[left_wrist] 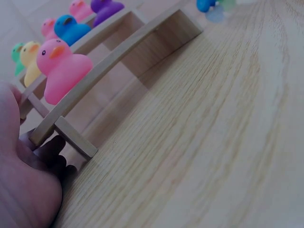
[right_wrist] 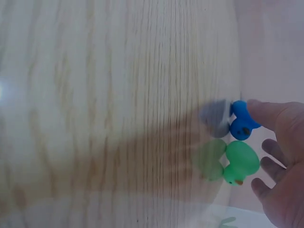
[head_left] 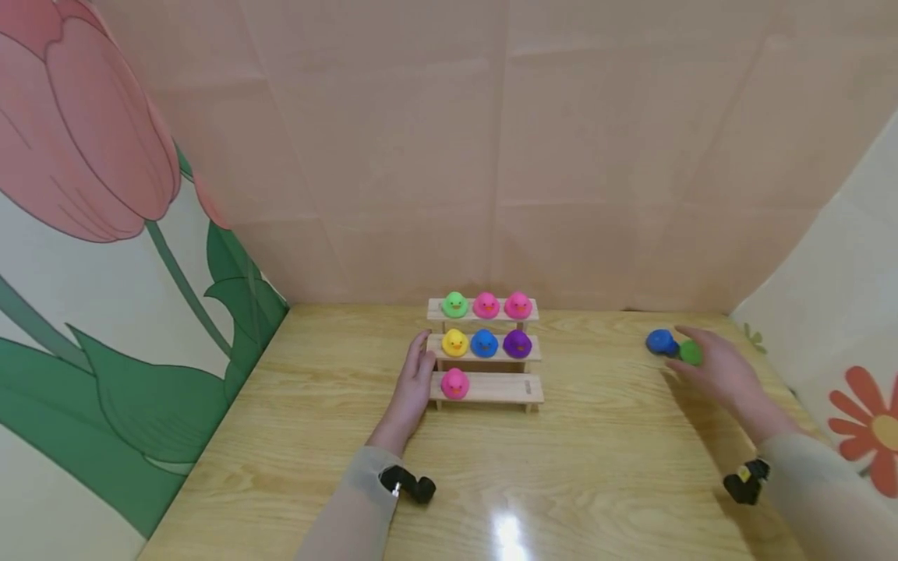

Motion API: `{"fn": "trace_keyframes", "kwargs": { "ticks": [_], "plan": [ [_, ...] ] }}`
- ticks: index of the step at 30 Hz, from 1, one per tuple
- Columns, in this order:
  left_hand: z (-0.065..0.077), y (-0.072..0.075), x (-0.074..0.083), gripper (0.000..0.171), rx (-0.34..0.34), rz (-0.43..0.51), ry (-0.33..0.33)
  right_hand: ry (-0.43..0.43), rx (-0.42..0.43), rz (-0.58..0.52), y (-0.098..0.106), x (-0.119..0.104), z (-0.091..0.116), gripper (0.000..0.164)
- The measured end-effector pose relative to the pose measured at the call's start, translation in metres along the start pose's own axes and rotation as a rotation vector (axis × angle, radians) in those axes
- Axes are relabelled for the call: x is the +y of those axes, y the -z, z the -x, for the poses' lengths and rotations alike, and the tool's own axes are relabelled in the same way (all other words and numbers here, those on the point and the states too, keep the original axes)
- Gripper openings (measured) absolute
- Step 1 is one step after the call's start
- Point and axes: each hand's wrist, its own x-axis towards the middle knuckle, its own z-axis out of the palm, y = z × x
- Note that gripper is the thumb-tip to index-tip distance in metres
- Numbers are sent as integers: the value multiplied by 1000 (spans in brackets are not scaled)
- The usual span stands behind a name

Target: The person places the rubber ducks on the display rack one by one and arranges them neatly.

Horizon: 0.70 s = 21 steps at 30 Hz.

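Observation:
A three-step wooden stand [head_left: 491,388] holds several toy ducks. My left hand [head_left: 412,382] is at its left end, gripping it; in the left wrist view, dark fingertips curl beneath the lowest step, near the pink duck [left_wrist: 61,71]. Over at the right of the table, my right hand [head_left: 722,370] reaches around a green duck [head_left: 691,353] beside a blue duck [head_left: 661,342]. The right wrist view shows the thumb by the blue duck [right_wrist: 241,121] and spread fingers beside the green duck [right_wrist: 241,161]. Neither duck is visibly pinched.
The top step carries a green duck [head_left: 454,305] and two pink ones; the middle has yellow [head_left: 454,343], blue [head_left: 484,343] and purple [head_left: 517,344] ducks. Behind the wooden table [head_left: 596,467] stands a pinkish backdrop [head_left: 491,156]. A flower-printed panel [head_left: 856,312] borders the right side.

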Motion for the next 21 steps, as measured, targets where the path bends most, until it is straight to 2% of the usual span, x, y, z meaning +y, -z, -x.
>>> {"fn": "trace_keyframes", "kwargs": {
  "ticks": [10,21],
  "plan": [
    [0,0,1,51,-3,-2,14,10,-32,46,-7,-11,-11,69],
    [0,1,1,52,-4,-1,14,26,22,96,-18,-9,-17,63]
  ]
}}
